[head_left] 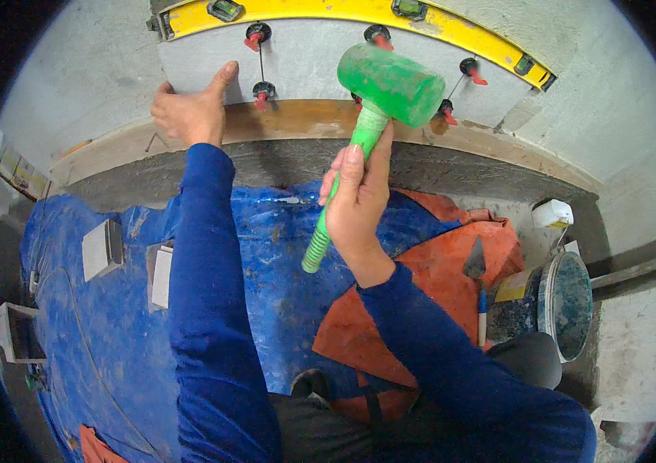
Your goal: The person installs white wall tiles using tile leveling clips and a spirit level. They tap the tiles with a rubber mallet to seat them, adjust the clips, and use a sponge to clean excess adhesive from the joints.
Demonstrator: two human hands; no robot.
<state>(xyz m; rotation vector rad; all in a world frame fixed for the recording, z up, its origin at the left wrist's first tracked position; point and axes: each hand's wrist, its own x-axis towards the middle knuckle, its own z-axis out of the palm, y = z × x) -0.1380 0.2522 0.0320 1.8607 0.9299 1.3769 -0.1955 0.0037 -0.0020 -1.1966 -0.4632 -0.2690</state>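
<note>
Tapping-in step, I'd say: right hand (355, 204) wrapped tight mid-handle on green rubber mallet (389, 85), head raised just above that grip over the grey wall tile (312, 65), left hand (189, 112) flat on tile; next needs a light, square tap.

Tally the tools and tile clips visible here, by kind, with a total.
Green mallet, in the right hand: 1
Yellow level: 1
Trowel: 1
Red-and-black clips on the grey tile, which the left hand presses: 6
Bucket: 1
Total: 10
</note>
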